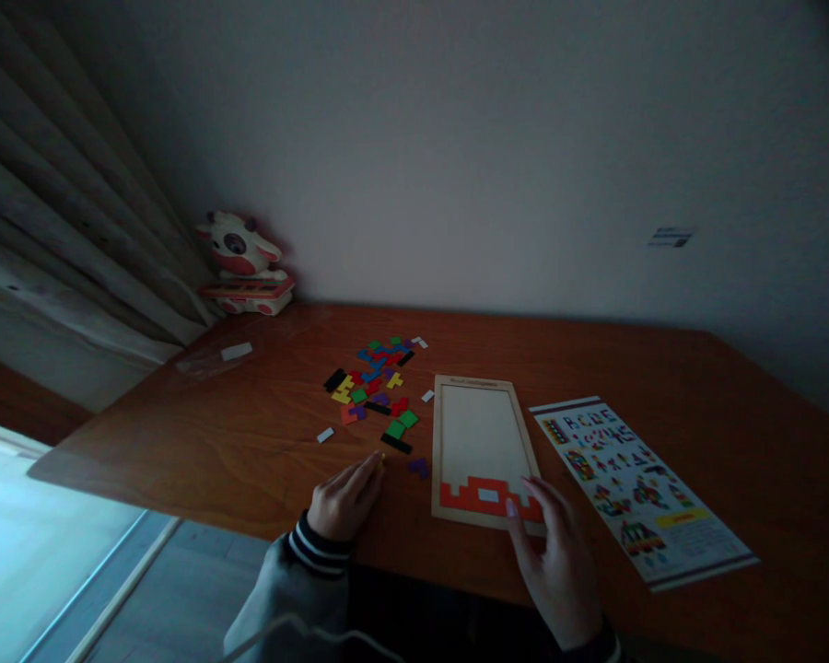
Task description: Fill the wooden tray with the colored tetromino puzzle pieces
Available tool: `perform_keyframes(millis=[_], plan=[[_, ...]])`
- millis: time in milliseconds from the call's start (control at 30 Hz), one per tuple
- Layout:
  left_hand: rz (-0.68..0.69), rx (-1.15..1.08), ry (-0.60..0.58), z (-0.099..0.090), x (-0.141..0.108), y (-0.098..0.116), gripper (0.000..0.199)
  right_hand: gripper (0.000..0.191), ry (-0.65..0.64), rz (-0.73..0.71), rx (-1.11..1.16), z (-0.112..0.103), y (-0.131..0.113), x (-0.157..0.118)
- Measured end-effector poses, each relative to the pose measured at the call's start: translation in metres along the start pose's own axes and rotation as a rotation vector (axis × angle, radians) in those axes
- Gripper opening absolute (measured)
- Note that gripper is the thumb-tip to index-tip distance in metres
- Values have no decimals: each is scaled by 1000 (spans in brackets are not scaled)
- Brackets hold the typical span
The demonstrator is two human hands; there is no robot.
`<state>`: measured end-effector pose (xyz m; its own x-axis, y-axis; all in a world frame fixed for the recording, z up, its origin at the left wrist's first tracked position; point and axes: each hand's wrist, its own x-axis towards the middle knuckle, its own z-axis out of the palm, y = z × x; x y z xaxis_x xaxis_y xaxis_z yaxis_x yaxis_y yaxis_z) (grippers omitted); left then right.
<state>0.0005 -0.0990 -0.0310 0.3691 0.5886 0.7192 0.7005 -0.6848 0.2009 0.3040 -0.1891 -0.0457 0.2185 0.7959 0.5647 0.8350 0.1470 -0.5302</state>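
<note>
The left hand hides most of a yellow piece at its fingertips. The right hand covers part of the red pieces beneath; the sheet to its right has illegibly small print; behind its wrist, the sleeve is cut off.

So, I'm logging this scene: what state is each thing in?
Wooden rectangular tray: flat, partly filled.
Flat orange-red blocks: set in the tray's near end.
Small flat multicoloured blocks: scattered loose.
Printed white paper sheet: flat, pictures up.
White and red cow-shaped toy: upright.
Pale fabric curtain: in folds.
Left hand: fingers together, small yellow bit at tips, grip unclear.
Right hand: fingers apart, at the tray's near right corner.
</note>
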Motion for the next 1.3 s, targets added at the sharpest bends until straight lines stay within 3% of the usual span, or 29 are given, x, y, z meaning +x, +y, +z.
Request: perform_keyframes(millis=[200,400,500,633,800,1000,1300], plan=[[-31,15,22,-6,-3,-12,22,40,9,7,-2,1,1,1],[-205,-28,-17,0,-4,-11,19,34,57,-47,-7,-3,-4,1],[-226,-37,-22,3,-4,-10,19,33,37,-156,11,1,-28,-1],[-182,-63,-47,5,-3,-11,22,30,-183,-323,25,26,-77,-4],[-174,-96,-82,4,-2,-11,21,36,-251,-338,58,65,-115,-3],[-130,-131,-114,3,0,-12,20,36,-335,-322,89,69,-114,-2],[-51,-94,-90,-1,7,-2,18,41,-336,-584,201,58,-90,-3]])
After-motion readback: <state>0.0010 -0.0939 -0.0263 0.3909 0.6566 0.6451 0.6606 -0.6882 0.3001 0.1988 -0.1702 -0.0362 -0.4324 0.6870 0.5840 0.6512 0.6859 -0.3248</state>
